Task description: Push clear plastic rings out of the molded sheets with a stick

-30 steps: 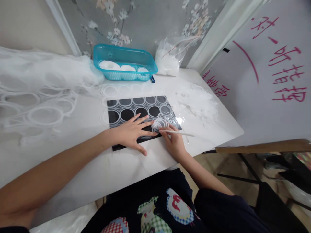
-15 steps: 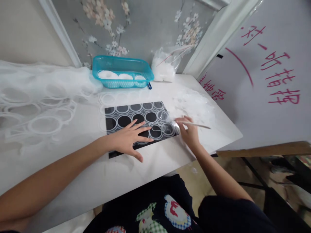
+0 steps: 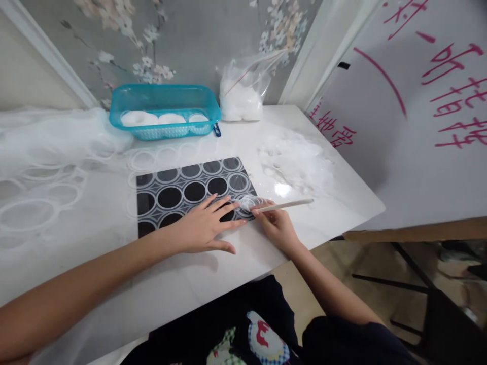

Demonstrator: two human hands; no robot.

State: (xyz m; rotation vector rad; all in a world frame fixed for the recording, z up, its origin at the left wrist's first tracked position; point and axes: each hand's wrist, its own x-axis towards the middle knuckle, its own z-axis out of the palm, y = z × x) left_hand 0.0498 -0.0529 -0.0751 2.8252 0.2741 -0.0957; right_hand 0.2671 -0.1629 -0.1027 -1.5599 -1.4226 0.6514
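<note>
A black sheet patterned with pale-outlined ovals (image 3: 195, 191) lies on the white table. My left hand (image 3: 207, 225) rests across its lower right part, fingers spread flat and holding nothing. At the sheet's right edge my right hand (image 3: 277, 225) is closed on a thin pale stick-like tool (image 3: 289, 205), which points off to the right; its exact kind is unclear. Beside the right fingertips a clear, loop-edged piece of film (image 3: 249, 203) stands up from the sheet's lower right corner. Whether the fingers also pinch the film is hard to make out.
A blue plastic basket (image 3: 163, 92) with white round pieces stands at the back, beside a clear bag of white material (image 3: 243, 96). Translucent ringed film (image 3: 38, 197) covers the table's left; film scraps (image 3: 297, 159) lie right. A whiteboard (image 3: 399, 167) borders the right side.
My view has shifted, so the basket and sheet appear further left. The right hand has come closer to the left hand, and the film by its fingers now looks bunched up in loops.
</note>
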